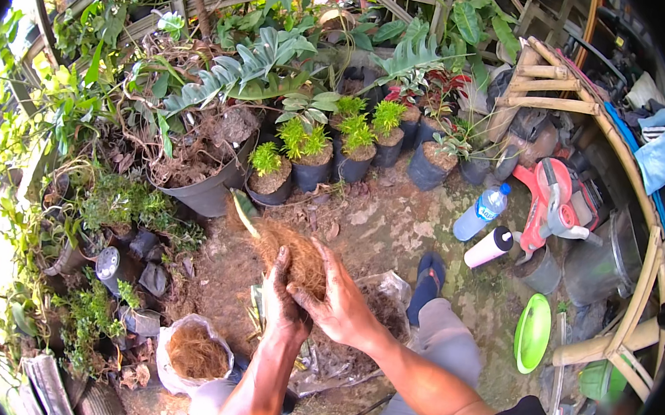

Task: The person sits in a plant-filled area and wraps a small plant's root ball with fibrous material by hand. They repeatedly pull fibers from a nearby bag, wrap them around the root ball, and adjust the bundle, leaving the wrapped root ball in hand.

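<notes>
Between my two hands is a bundle of brown coconut fibre (292, 254). A leaf with a green face and a pale yellow edge (243, 213) sticks out of its far left end. My left hand (284, 302) cups the bundle from the left and below, its thumb pointing up. From the right, my right hand (344, 302) presses on the fibre with its fingers stretched along it. Dirt covers the fingers of both hands. Under the hands lies a clear plastic sheet (347, 368) with dark soil (385, 311) on it. Some variegated leaves (257, 308) show partly behind my left wrist.
An open white bag of loose fibre (165, 350) stands at lower left. Potted plants (312, 169) in black polybags line the far side, beside a large black pot (208, 189). To the right are a water bottle (481, 213), a white tumbler (488, 247) and a green basin (532, 335).
</notes>
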`<state>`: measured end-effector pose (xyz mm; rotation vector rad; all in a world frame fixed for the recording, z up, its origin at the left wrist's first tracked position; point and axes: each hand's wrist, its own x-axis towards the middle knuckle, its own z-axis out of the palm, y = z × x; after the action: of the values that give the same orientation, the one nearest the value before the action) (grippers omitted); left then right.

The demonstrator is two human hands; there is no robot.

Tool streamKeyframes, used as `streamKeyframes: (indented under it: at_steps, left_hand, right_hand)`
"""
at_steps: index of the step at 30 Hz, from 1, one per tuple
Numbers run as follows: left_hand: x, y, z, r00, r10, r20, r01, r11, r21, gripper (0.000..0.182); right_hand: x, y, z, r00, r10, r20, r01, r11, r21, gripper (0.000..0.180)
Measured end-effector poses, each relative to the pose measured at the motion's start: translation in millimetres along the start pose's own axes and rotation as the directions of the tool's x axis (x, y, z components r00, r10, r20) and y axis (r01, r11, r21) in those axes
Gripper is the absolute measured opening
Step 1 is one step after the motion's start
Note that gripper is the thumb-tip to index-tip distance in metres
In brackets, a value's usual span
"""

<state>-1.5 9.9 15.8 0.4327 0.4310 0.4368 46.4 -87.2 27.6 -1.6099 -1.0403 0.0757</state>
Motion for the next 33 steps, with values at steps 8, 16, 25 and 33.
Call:
streamKeyframes:
  at_steps: [8,16,25,33]
  left_hand:
    - [1.4,22.5,-6.3,0.975,0.049,0.218,-0.071,0.993,0.095,0.054]
    - [3.2,22.9,-1.1,0.989,0.064,-0.130,-0.066,0.998,-0.009,0.036]
    - [1.3,32.5,-0.4,0.985,0.107,-0.132,-0.083,0.981,0.176,0.027]
    - [6.3,29.2,4.5,0.918,0.317,-0.237,-0.242,0.924,0.297,0.025]
  right_hand:
    - [5.8,13.0,-1.9,0.958,0.232,0.169,-0.286,0.809,0.514,0.062]
    - [-0.1,-2.9,5.0,0.993,0.096,0.072,-0.091,0.993,-0.074,0.072]
    - [-3.4,11.7,5.0,0.878,0.426,0.220,-0.464,0.638,0.615,0.052]
    - [14.4,4.5,-25.4,0.992,-0.021,0.128,0.048,0.976,-0.212,0.076]
